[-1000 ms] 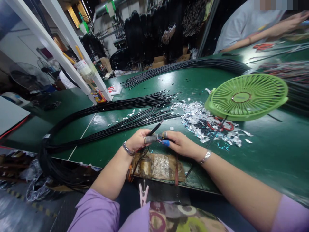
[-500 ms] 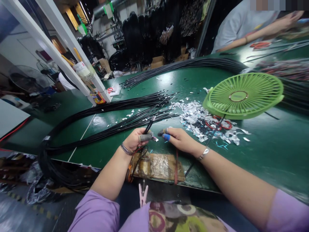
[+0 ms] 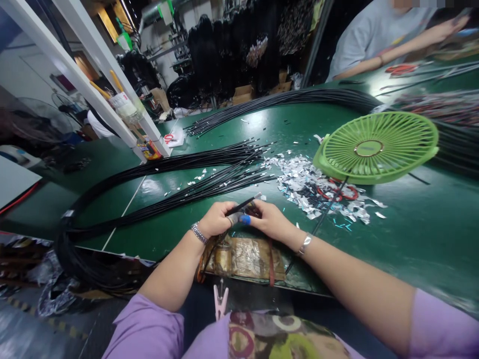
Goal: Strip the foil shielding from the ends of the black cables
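My left hand (image 3: 219,218) is closed around a black cable (image 3: 242,204), whose pale stripped tip points up and to the right. Grey covers wrap some of its fingers. Against it, my right hand (image 3: 267,218) pinches at the cable end, a blue cover on its thumb; my fingers hide what lies between them. Just below both hands is a tape-wrapped block (image 3: 250,254) with a brass-coloured cylinder (image 3: 223,258) at the table edge. Beyond them lie the ends of a black cable bundle (image 3: 194,192).
A green fan (image 3: 374,148) stands at the right, beside a heap of silvery foil scraps (image 3: 299,184) with red-handled scissors (image 3: 348,192) in it. More black cables (image 3: 299,97) cross the back of the green table (image 3: 404,239). A co-worker (image 3: 362,45) sits at the far right.
My right hand moved off the cable end, then came back against the left. The cable tip swung upright, then leaned to the right again. The view shifted slightly.
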Tool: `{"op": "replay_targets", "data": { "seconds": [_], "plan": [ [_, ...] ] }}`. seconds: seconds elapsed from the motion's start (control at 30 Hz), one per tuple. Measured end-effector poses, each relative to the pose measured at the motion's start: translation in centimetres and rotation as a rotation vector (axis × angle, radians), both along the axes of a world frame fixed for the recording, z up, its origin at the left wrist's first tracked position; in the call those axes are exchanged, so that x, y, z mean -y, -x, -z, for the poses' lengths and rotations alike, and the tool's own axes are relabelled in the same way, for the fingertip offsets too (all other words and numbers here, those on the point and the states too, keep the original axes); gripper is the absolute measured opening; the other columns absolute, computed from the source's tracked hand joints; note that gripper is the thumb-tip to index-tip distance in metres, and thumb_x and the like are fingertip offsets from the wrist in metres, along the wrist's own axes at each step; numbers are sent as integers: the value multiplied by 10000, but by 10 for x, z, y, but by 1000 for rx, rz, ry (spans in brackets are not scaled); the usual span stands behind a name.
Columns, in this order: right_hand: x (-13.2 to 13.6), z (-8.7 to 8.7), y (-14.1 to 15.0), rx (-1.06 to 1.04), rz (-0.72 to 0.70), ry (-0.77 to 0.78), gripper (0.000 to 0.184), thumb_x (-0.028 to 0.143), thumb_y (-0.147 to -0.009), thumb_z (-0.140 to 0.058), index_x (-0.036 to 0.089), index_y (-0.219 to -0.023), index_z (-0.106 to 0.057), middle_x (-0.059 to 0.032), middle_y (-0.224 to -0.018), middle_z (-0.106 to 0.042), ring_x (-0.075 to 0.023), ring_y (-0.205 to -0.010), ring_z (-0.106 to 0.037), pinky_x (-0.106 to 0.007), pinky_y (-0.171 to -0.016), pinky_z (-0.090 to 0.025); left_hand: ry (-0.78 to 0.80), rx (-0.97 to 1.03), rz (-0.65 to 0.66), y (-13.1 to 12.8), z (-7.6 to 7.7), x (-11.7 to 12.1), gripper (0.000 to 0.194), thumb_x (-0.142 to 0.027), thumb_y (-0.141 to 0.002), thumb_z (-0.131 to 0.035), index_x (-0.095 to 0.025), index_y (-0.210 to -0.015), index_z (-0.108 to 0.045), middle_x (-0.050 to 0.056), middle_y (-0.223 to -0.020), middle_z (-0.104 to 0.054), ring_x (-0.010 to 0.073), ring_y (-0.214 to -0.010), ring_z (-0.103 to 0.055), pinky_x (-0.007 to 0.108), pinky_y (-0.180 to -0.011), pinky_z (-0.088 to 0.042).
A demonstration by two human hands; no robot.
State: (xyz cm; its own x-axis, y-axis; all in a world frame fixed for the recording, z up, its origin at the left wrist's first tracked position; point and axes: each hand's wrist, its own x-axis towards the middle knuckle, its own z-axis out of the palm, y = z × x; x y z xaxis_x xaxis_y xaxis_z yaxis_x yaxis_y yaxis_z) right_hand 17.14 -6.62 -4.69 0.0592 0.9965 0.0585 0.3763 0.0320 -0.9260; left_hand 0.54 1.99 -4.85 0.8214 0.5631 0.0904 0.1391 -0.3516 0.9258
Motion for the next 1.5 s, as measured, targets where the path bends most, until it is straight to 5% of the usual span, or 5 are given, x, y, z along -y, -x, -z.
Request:
{"op": "replay_targets", "data": {
  "seconds": [0.43, 0.67, 0.9, 1.27, 1.5],
  "plan": [
    [9, -2, -4, 196, 118, -307, 217, 388, -768, -638, 209, -890, -621, -53, -821, -650, -192, -716, -560, -312, -649, -447, -180, 40, -74, 3, -1, 0, 310, -427, -825, -604, -128, -841, -683, 34, -743, -664, 146, -671, -568, 240, -640, -453],
    [0, -3, 1, -322, 64, -14, 345, 519, -680, -705, 203, -732, -576, 30, -606, -533, -143, -616, -504, -279, -585, -420, -201, 30, 17, 3, -3, 0, 351, -487, -815, -602, -143, -749, -630, -3, -642, -564, 111, -599, -471, 217, -574, -392],
    [2, -5, 3, -406, 102, 152, 379, 530, -647, -704, 196, -735, -545, 84, -520, -408, -74, -471, -300, -236, -461, -241, -183, -6, -17, 2, -6, 1, 317, -452, -812, -599, -141, -771, -643, 7, -669, -595, 122, -620, -496, 223, -595, -404],
    [3, -2, -11, 461, 55, -214, 57, 186, -671, -545, 220, -663, -501, -8, -628, -547, -156, -595, -441, -279, -568, -322, -218, -121, -110, -1, -6, 3, 129, -247, -794, -583, -148, -711, -581, -21, -625, -556, 106, -587, -457, 214, -566, -357],
    [2, -2, -3, 597, 138, -224, 105, 163, -658, -544, 222, -659, -458, -22, -650, -535, -170, -614, -452, -285, -569, -310, -307, -221, -150, -4, -12, 13, 139, -172, -765, -556, -162, -629, -524, -26, -568, -501, 106, -555, -423, 233, -547, -303]
  ]
}}
